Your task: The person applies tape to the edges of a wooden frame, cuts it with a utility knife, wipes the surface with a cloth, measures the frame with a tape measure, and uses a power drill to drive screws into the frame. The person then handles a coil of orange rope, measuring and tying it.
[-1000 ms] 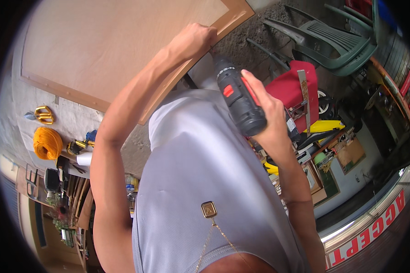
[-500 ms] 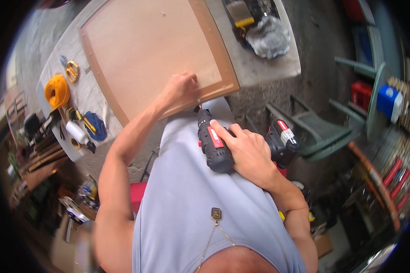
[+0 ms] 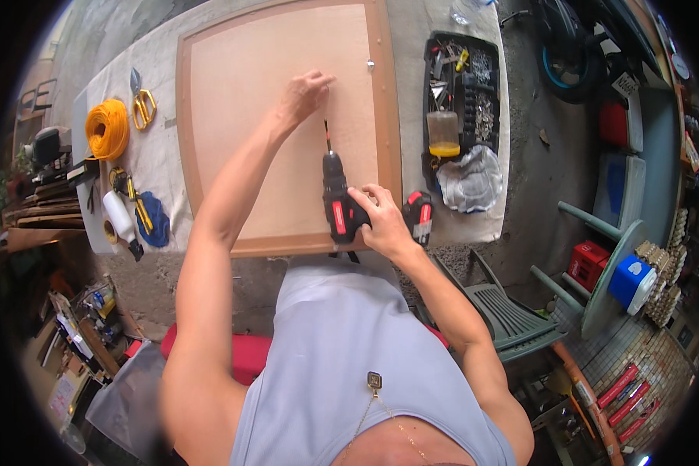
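Observation:
My right hand (image 3: 384,224) is wrapped round the grip of a black and red cordless drill (image 3: 336,196). The drill lies over the near part of a framed panel (image 3: 248,116), its thin bit pointing away from me. Past the bit's tip, my left hand (image 3: 303,98) hovers over the panel with its fingers pinched together; whatever they hold is too small to make out. A brown wooden frame (image 3: 387,147) runs round the panel. On its right side sits a small silver bracket (image 3: 370,64).
Right of the frame, an open black case (image 3: 464,93) holds small hardware, beside a crumpled clear plastic bag (image 3: 471,180). Orange cord (image 3: 106,130), yellow-handled scissors (image 3: 143,109) and a white bottle (image 3: 124,216) lie left on the cloth-covered table (image 3: 159,167). A green chair (image 3: 512,314) stands right.
My view has shifted so the frame appears squarer and lower. The drill has gone from the frame's near edge, over my lap, to above the panel. My left hand has lifted from that edge.

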The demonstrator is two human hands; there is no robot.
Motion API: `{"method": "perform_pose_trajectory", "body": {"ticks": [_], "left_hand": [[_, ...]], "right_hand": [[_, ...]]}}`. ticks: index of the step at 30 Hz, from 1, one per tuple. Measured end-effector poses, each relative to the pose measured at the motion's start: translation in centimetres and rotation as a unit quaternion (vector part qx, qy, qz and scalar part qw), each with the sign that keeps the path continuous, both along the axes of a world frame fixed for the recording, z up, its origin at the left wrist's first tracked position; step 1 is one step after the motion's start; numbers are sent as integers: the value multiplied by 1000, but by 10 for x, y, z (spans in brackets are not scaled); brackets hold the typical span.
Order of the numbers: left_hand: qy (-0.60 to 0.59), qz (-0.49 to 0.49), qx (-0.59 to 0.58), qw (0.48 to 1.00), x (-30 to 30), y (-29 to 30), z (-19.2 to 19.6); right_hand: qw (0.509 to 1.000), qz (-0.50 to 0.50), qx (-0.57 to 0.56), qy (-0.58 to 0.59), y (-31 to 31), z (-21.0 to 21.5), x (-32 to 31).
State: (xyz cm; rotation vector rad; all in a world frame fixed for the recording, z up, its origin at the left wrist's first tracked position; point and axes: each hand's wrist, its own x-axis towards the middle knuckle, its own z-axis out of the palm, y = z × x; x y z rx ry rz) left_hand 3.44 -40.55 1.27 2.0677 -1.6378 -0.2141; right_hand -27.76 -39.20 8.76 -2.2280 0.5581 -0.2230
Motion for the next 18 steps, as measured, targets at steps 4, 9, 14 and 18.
{"method": "perform_pose_trajectory", "body": {"ticks": [4, 9, 14, 18], "left_hand": [[16, -77, 16, 997, 13, -1, 3], [162, -18, -42, 986, 22, -10, 11], [471, 128, -27, 873, 9, -31, 16], [573, 130, -46, 808, 8, -44, 16]], "right_hand": [[982, -138, 128, -1, -89, 4, 85], [966, -240, -67, 67, -161, -50, 174], [963, -236, -107, 71, -162, -60, 195], [939, -292, 173, -56, -158, -57, 201]]}}
